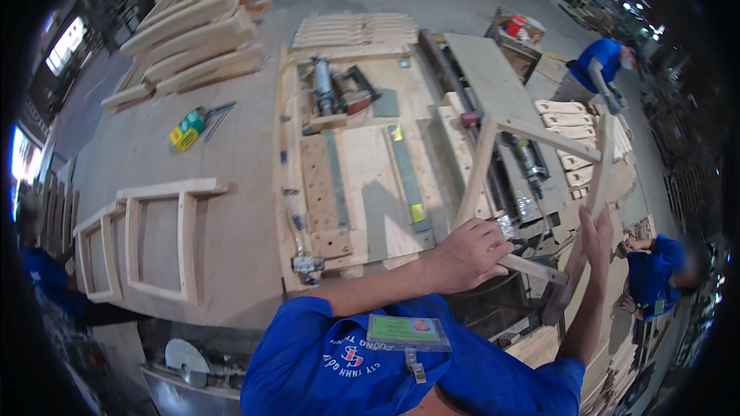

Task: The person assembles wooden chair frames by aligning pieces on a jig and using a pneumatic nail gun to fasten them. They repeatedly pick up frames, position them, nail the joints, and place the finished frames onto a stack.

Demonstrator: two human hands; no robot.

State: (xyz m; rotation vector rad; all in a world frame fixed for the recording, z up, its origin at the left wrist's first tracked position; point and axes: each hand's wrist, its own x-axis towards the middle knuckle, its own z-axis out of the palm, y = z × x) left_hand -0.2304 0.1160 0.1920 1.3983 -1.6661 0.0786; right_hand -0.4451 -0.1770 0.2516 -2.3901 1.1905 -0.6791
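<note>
My left hand (pixel 469 253) is closed around the lower rail of an open wooden frame (pixel 539 136), near its left leg. That frame stands tilted up off the right side of the workbench (pixel 247 208). My right hand (pixel 597 236) lies flat with fingers straight against the frame's right leg, holding nothing else. Both of my arms wear blue sleeves and come in from the bottom edge.
The assembly jig (pixel 362 177) of plywood boards fills the bench centre, with nail guns (pixel 339 88) at its far end. Finished frames (pixel 154 239) lie left, and a green-yellow box (pixel 187 129) and stacked wooden parts (pixel 200 31) sit beyond. Blue-clad co-workers (pixel 600 62) (pixel 655 271) (pixel 40 270) work nearby.
</note>
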